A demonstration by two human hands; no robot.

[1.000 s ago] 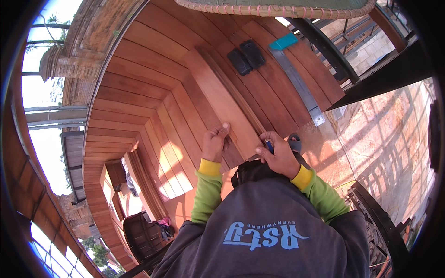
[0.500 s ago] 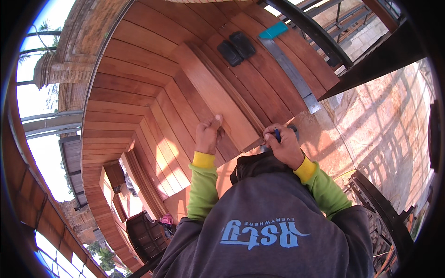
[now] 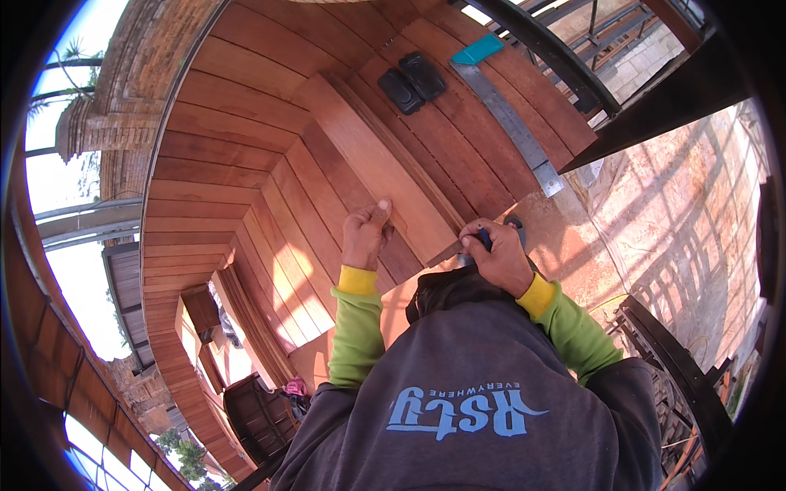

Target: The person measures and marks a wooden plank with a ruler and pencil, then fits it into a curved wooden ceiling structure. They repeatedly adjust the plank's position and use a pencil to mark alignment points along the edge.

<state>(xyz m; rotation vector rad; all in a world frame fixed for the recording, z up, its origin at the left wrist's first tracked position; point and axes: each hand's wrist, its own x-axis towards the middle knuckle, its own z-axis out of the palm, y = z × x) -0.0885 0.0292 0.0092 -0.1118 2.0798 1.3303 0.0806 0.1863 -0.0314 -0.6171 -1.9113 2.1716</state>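
A reddish-brown wooden plank lies lengthwise in front of me, on top of another board. My left hand grips its left edge near the close end, thumb on the edge and fingers curled. At the plank's near right corner is my right hand, closed around a slim blue pen. The pen's tip is hidden by the fingers. Farther off, a square with a teal handle and a metal blade rests on the boards. Left of it sits a black two-part case.
Boards form a curved bench with a slatted backrest on the left. A stack of planks stands at the lower left, close to a dark chair. Dark metal beams cross the right side above a sunlit stone floor.
Both hands stay nearly in place at the plank. The right hand has shifted very slightly left, and the whole view has moved a little.
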